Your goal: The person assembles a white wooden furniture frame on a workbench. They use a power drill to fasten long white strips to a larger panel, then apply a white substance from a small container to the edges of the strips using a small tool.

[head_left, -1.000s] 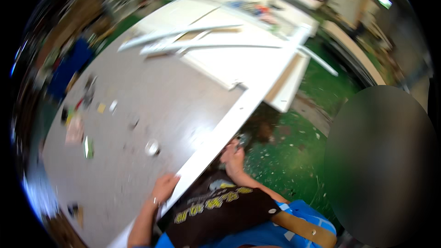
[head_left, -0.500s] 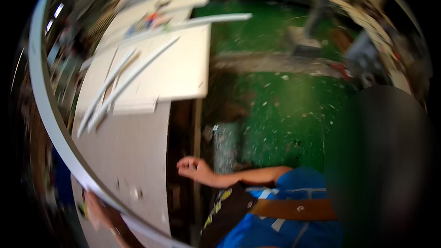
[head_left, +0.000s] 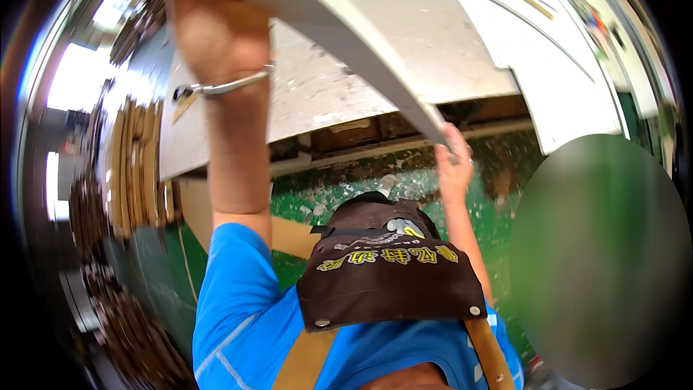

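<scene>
A long, narrow white-grey strip (head_left: 354,29) slants from the upper left down toward the middle, raised over the worktable (head_left: 433,47). My left hand (head_left: 216,36), with a bracelet at its wrist, is up at the strip's upper-left part and grips it; its fingertips are partly hidden and blurred. At the lower end of the strip, my right hand (head_left: 455,162) has its fingers and thumb closed around the tip.
White panels (head_left: 487,22) with thin strips on them lie at the upper right. Upright stacked boards (head_left: 133,166) stand on the left. A brown sheet (head_left: 292,237) is beside my apron (head_left: 390,282), and debris litters the green floor (head_left: 289,206) under the table edge.
My view has swung round, so the panels now lie at the upper right. My right hand, empty before, has taken hold of the strip's end. My left hand still holds the strip.
</scene>
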`<state>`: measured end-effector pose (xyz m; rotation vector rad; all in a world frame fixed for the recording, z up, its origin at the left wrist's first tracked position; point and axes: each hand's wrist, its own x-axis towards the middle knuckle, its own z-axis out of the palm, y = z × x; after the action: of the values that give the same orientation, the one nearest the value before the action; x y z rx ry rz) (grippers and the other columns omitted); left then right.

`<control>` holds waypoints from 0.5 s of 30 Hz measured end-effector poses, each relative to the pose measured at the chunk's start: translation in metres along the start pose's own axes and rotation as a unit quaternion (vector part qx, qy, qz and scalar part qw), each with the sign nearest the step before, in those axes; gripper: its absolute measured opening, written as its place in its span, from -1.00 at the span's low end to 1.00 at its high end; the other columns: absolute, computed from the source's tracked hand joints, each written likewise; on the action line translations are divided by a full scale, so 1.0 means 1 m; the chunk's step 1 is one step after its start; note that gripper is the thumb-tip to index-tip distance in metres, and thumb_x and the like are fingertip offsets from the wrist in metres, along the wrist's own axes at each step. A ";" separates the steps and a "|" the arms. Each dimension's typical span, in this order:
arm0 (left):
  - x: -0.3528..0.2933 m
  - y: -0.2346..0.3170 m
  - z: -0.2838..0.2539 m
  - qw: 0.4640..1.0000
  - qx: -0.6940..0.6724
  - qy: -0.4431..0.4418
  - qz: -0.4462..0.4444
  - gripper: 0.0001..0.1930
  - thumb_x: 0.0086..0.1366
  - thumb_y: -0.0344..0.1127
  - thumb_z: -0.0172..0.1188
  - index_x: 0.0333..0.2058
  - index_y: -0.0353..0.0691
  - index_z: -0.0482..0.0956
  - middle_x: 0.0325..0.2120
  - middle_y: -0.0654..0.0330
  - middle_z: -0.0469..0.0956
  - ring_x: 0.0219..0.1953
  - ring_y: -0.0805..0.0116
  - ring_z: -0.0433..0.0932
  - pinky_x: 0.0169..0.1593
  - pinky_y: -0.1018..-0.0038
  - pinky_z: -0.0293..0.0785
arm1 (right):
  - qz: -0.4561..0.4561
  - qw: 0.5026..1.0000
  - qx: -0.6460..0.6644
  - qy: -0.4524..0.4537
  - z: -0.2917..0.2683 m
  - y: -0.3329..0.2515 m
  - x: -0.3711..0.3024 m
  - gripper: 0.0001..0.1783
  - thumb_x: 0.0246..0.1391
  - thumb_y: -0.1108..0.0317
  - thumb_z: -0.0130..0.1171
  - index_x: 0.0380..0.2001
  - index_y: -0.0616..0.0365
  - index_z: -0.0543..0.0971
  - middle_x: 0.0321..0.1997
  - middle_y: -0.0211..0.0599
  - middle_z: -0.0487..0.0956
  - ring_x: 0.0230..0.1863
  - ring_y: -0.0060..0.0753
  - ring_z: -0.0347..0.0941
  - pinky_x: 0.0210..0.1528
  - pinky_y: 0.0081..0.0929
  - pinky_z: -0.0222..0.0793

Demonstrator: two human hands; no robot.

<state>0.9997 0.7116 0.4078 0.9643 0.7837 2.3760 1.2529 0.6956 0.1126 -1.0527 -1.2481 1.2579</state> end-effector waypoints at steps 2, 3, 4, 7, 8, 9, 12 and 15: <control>-0.015 0.006 -0.013 0.998 -0.024 0.055 -0.007 -0.59 0.30 0.04 0.00 -0.05 -0.12 0.45 -0.15 0.22 0.52 -0.02 0.24 0.43 0.14 0.17 0.26 | -0.079 0.993 -0.085 0.010 -0.003 -0.015 0.007 -0.58 0.11 0.41 0.13 0.06 0.20 0.43 0.10 -0.26 0.45 0.10 -0.42 0.34 0.09 -0.50 0.24; -0.020 0.011 -0.028 0.996 -0.040 0.083 -0.006 -0.59 0.29 0.04 0.01 -0.06 -0.12 0.46 -0.16 0.24 0.52 -0.02 0.24 0.43 0.14 0.18 0.27 | -0.097 0.988 -0.120 0.006 -0.008 -0.016 0.013 -0.60 0.12 0.41 0.11 0.06 0.20 0.44 0.12 -0.25 0.44 0.12 -0.40 0.33 0.11 -0.48 0.24; -0.023 0.016 -0.043 0.992 -0.062 0.106 -0.005 -0.59 0.29 0.04 0.02 -0.06 -0.12 0.46 -0.16 0.25 0.52 -0.02 0.25 0.42 0.14 0.19 0.27 | -0.123 0.985 -0.120 0.009 -0.009 -0.015 0.017 -0.61 0.13 0.44 0.09 0.06 0.21 0.43 0.08 -0.25 0.45 0.06 -0.39 0.36 0.08 -0.50 0.25; -0.031 0.025 -0.093 0.966 -0.184 0.183 -0.002 -0.52 0.31 0.09 -0.06 0.01 -0.15 0.41 -0.07 0.31 0.47 0.03 0.33 0.37 0.14 0.30 0.28 | -0.204 0.944 -0.258 0.017 -0.019 -0.016 0.019 -0.65 0.15 0.54 0.00 0.03 0.23 0.43 -0.07 -0.24 0.48 -0.06 -0.39 0.39 0.00 -0.54 0.28; -0.029 0.026 -0.108 0.962 -0.140 0.236 0.003 -0.54 0.33 0.06 -0.05 0.00 -0.17 0.41 -0.08 0.29 0.47 0.01 0.31 0.38 0.13 0.30 0.28 | -0.215 0.936 -0.277 0.018 -0.019 -0.020 0.019 -0.67 0.14 0.57 -0.01 0.00 0.24 0.45 -0.12 -0.26 0.48 -0.09 -0.40 0.39 -0.03 -0.54 0.28; -0.029 0.023 -0.128 0.953 -0.102 0.286 -0.008 -0.57 0.34 0.03 -0.05 -0.02 -0.18 0.41 -0.08 0.26 0.48 -0.01 0.29 0.40 0.12 0.29 0.29 | -0.223 0.925 -0.306 0.028 -0.018 -0.025 0.016 -0.68 0.13 0.59 -0.03 -0.03 0.25 0.46 -0.17 -0.28 0.47 -0.13 -0.42 0.38 -0.06 -0.54 0.29; -0.036 0.006 -0.273 0.956 -0.152 0.215 -0.130 -0.59 0.30 -0.03 0.04 -0.03 -0.21 0.42 -0.12 0.21 0.51 -0.04 0.22 0.43 0.09 0.27 0.31 | -0.175 0.949 -0.259 0.031 0.002 -0.052 0.007 -0.76 0.02 0.53 0.16 -0.18 0.25 0.52 -0.16 -0.20 0.52 -0.16 -0.30 0.45 -0.08 -0.46 0.35; -0.042 -0.018 -0.311 0.882 -0.107 0.419 -0.188 -0.43 0.34 0.10 -0.10 0.15 -0.19 0.24 0.18 0.16 0.25 0.19 0.16 0.21 0.31 0.08 0.00 | -0.253 0.909 -0.331 -0.003 0.023 -0.055 0.030 -0.80 -0.04 0.50 0.22 -0.27 0.18 0.56 -0.25 -0.18 0.58 -0.25 -0.22 0.55 -0.21 -0.49 0.43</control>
<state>0.8024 0.5966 0.1923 -0.3500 0.8585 2.3984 1.2317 0.7199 0.1712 -1.0761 -1.8710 0.4326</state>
